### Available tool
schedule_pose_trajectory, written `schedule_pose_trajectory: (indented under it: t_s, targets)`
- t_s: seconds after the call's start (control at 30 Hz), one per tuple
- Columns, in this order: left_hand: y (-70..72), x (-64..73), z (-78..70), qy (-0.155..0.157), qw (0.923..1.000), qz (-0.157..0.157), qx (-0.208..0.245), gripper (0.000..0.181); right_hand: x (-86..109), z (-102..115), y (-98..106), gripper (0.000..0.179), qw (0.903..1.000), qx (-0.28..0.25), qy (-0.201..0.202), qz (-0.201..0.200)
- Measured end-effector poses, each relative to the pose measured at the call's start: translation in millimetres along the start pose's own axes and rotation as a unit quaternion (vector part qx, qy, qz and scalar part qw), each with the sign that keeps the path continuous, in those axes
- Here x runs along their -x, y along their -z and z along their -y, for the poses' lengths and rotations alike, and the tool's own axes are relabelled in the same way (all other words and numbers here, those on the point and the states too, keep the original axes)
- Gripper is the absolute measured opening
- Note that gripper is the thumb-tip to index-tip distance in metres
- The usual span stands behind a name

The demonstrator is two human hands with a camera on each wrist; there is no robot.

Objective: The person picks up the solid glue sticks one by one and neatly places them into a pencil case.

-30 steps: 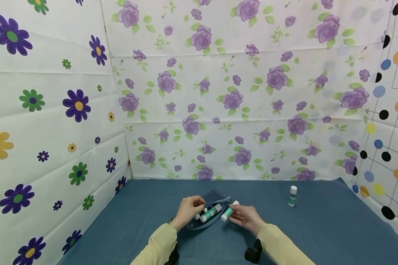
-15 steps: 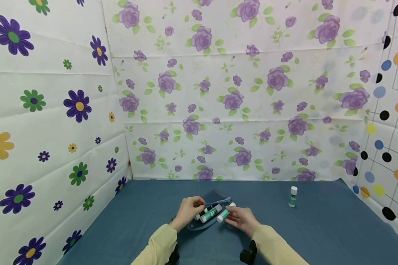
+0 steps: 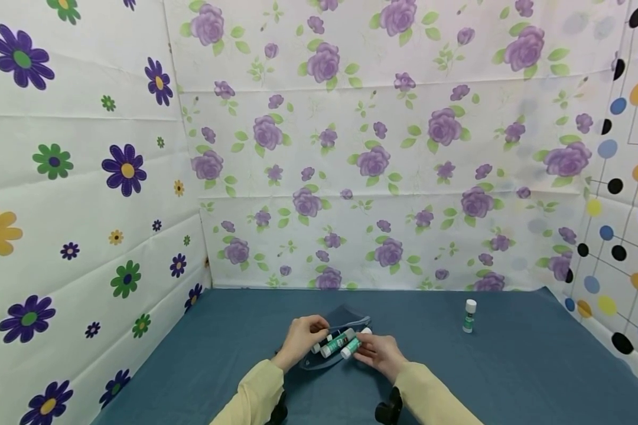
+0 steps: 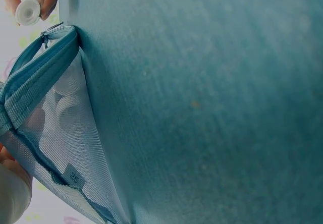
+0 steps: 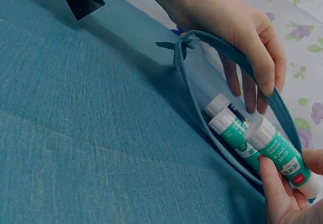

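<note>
My left hand (image 3: 300, 339) pinches the far-side rim of a blue zip pouch (image 3: 319, 365) with see-through mesh walls, keeping its mouth spread. Inside lie a green-and-white glue stick (image 3: 336, 343) and a darker white-capped stick (image 3: 322, 340), side by side. Between thumb and fingers of my right hand (image 3: 381, 355) is another green glue stick (image 3: 350, 347), tilted over the pouch's right side. In the right wrist view this held glue stick (image 5: 283, 156) overlaps the pouch mouth, its white cap toward the inside. The left wrist view shows the mesh wall (image 4: 75, 143) from outside.
One more glue stick (image 3: 469, 317) stands upright at the back right of the blue-covered table (image 3: 430, 330). Flower-printed cloth (image 3: 351, 177) hangs behind and at the left, dotted cloth (image 3: 617, 236) at the right. A black wrist mount (image 3: 389, 407) sits under the right sleeve.
My right hand has moved left with the glue stick, from beside the pouch to over its opening. The left hand and pouch have stayed put.
</note>
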State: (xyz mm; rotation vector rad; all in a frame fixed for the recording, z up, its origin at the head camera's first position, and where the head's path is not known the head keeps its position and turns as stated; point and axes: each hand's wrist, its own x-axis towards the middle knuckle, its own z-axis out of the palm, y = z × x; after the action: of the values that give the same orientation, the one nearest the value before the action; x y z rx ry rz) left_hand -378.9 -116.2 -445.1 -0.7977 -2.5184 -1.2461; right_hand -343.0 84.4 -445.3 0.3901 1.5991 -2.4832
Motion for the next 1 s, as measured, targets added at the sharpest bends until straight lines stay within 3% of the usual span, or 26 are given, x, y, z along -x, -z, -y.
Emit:
schedule_pose_trajectory:
  t_s: [0.2,1.0]
  targets:
    - [-0.4,-0.6,0.4,0.000,1.0000,0.003,0.002,0.009,-1.2,-3.2,-3.6,0.044,0.9999,-0.001,0.000,-0.014]
    - [0.7,-1.2,-0.7,-0.005,1.0000,0.000,-0.003,0.009,-1.1,-9.2,-13.8,0.043,0.9992,0.011,0.039,-0.005]
